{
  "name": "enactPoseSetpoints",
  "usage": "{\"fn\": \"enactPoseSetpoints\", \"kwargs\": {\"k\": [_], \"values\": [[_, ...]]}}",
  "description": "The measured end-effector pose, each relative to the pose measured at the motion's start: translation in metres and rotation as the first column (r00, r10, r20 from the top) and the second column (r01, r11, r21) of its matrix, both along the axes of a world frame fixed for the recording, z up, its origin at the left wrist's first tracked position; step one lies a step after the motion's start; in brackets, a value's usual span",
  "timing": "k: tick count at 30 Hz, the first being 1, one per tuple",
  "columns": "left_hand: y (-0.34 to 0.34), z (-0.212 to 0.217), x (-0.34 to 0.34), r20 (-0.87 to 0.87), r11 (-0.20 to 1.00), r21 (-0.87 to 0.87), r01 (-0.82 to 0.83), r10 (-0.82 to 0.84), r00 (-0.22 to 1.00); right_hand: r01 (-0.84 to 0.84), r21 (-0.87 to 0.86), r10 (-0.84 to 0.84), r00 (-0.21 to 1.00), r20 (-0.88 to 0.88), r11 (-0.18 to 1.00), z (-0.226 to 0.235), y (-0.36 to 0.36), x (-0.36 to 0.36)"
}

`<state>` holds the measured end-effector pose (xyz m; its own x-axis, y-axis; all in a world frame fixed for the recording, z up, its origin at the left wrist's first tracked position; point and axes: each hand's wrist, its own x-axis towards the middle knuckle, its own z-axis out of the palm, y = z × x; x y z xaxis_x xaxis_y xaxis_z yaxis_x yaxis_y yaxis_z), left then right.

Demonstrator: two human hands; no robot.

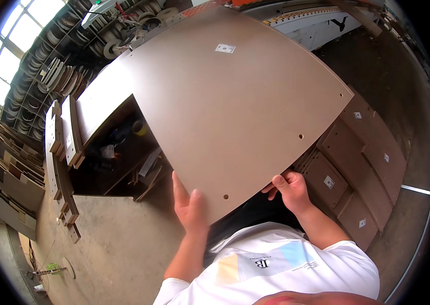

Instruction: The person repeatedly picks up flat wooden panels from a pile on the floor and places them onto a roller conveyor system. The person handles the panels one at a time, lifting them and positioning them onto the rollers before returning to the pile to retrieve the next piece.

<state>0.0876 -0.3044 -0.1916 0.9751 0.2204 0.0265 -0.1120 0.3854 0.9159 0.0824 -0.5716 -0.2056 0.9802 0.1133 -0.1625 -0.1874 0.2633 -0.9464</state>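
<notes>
extending before the person, the panel [225, 107] shows 3 holes [301, 136] along its near edge. left hand [192, 211], blurred, clasps its near corner, thumb on top, forefinger extended; right hand [294, 193] at the edge, fingers half-curled, hold cannot be told. stacked panels [349, 145] lie right.

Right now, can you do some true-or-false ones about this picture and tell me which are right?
1. The big brown panel has a white label on it. True.
2. The person's shirt is all black. False: it is white with a coloured print.
3. The left hand is at the panel's edge. True.
4. The right hand is flat on the floor. False: it is at the panel's edge too.
5. A small round hole shows near the panel's closest corner. True.
6. Bright windows are at the picture's lower right. False: they are at the upper left.
</notes>
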Motion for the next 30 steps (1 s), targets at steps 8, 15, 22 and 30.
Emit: {"fn": "enactPoseSetpoints", "kwargs": {"k": [8, 15, 22, 30], "values": [[-0.05, -0.002, 0.031, 0.025, 0.994, 0.015, 0.105, -0.106, 0.994, 0.281, -0.056, -0.273, 0.954, 0.121, 0.958, -0.01, -0.036, 0.019], [-0.105, 0.006, 0.052, -0.074, 0.972, 0.036, 0.233, -0.23, 0.97, 0.44, 0.008, -0.439, 0.894, 0.09, 0.898, -0.023, -0.066, 0.04], [-0.109, -0.022, 0.083, -0.026, 0.888, 0.104, 0.447, -0.447, 0.894, 0.425, -0.154, -0.412, 0.905, 0.112, 0.892, -0.082, -0.092, 0.0], [-0.072, -0.183, 0.065, -0.51, 0.679, 0.28, 0.678, -0.493, 0.705, 0.425, -0.904, -0.764, 0.599, 0.239, 0.051, -0.215, -0.221, -0.128]]}}
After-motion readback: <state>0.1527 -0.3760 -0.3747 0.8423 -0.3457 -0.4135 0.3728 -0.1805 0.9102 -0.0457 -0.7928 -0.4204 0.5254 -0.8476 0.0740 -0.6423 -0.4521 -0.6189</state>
